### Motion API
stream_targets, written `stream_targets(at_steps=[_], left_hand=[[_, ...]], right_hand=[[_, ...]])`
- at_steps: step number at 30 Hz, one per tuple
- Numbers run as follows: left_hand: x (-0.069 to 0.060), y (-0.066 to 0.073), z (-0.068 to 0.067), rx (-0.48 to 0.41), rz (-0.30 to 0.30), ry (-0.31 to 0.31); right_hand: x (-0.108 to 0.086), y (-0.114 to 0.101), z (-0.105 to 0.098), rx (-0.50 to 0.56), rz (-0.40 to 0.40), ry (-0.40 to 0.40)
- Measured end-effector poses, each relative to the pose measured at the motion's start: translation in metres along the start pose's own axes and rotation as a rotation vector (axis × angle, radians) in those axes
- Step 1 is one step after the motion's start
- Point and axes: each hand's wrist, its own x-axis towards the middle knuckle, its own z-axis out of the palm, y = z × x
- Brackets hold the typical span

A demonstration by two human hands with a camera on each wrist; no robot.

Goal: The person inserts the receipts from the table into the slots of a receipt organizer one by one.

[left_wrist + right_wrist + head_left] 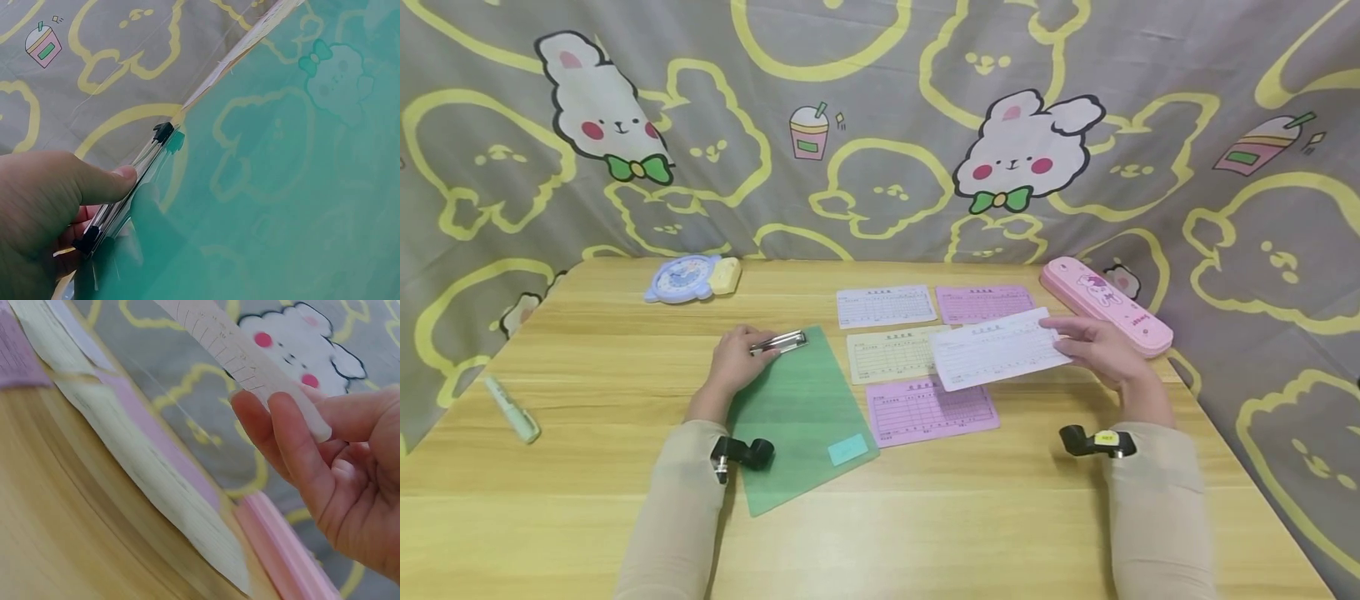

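Note:
My left hand [735, 362] grips the metal clip [786, 341] of a green translucent clipboard [805, 408]. In the left wrist view the thumb lies along the clip [128, 187], with fingers behind it. My right hand [1097, 350] pinches a white printed form slip [1000, 350] by its right end, raised above other slips. Beneath and around it lie a purple slip [925, 417], a pale green slip [887, 358], a white slip [880, 307] and a pink slip [992, 302]. The held slip hides part of the slips below.
A pink pencil case [1105, 304] stands at the back right. At the back left lies a blue round clock-like item [685, 277] beside a yellow block [726, 276]. A pale green marker [512, 408] rests at the left. A patterned curtain [880, 108] hangs behind the table.

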Motion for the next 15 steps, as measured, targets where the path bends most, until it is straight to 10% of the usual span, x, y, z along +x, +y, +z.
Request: stream_targets(at_steps=[15], left_hand=[[0.0, 0.0, -0.002, 0.003, 0.006, -0.012]], right_hand=[[0.052, -0.012, 0.088, -0.012, 0.022, -0.124]])
